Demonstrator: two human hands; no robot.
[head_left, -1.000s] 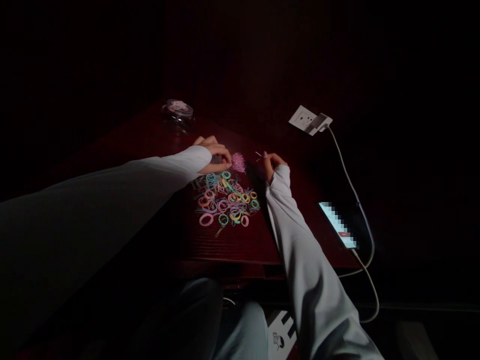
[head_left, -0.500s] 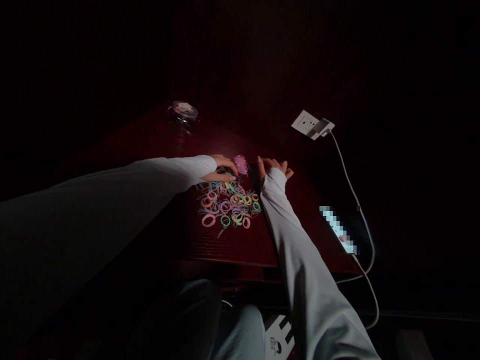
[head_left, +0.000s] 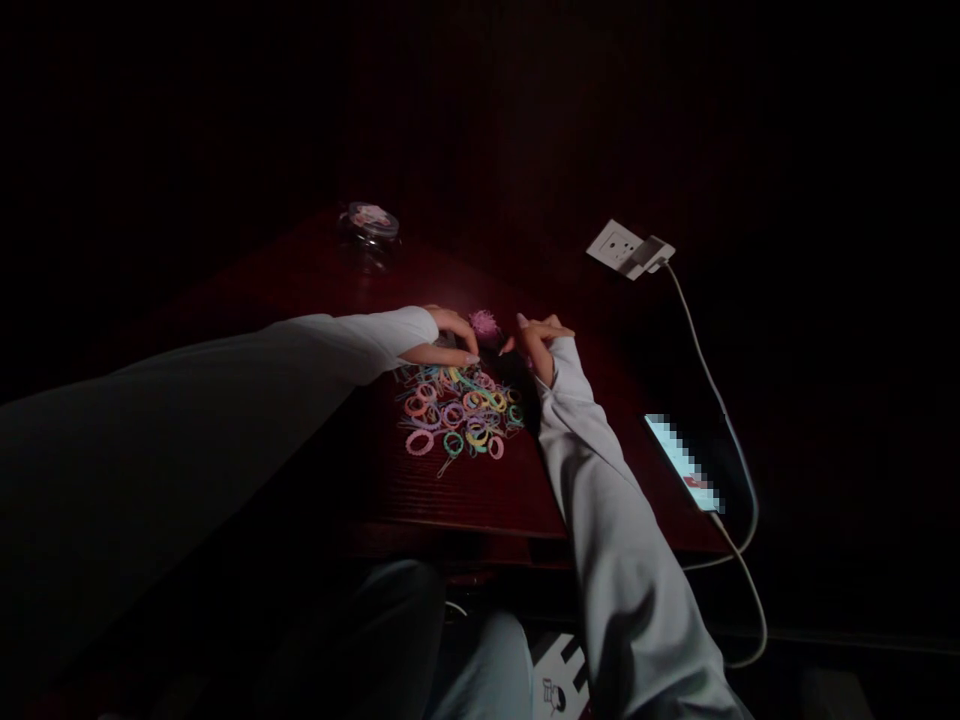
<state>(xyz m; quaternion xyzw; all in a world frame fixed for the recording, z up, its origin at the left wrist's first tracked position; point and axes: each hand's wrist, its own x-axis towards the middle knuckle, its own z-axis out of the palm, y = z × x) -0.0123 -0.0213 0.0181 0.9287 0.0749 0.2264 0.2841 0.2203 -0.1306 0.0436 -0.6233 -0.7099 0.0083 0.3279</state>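
My left hand point(head_left: 452, 338) reaches over the far left side of a pile of small coloured hair ties point(head_left: 452, 415), its thumb and fingers apart. Nothing shows between them, though the undersides of the fingers are hidden. Just beyond its fingertips sits a bunch of thin pink strands point(head_left: 484, 325). To the right of the bunch is my right hand point(head_left: 538, 343), fingers spread and pointing left, with nothing visible in it. Thin looped pieces lie tangled among the rings of the pile.
A clear jar with a patterned lid point(head_left: 373, 222) stands at the back left of the dark red table point(head_left: 465, 498). On the right lies a lit phone point(head_left: 682, 462) with a white cable point(head_left: 701, 350) near it. A charger sits in a wall socket point(head_left: 619, 246).
The thin pale piece seen in my right hand a second ago no longer shows there, and its fingers have spread. My left hand has shifted right and nearer, over the pile's edge.
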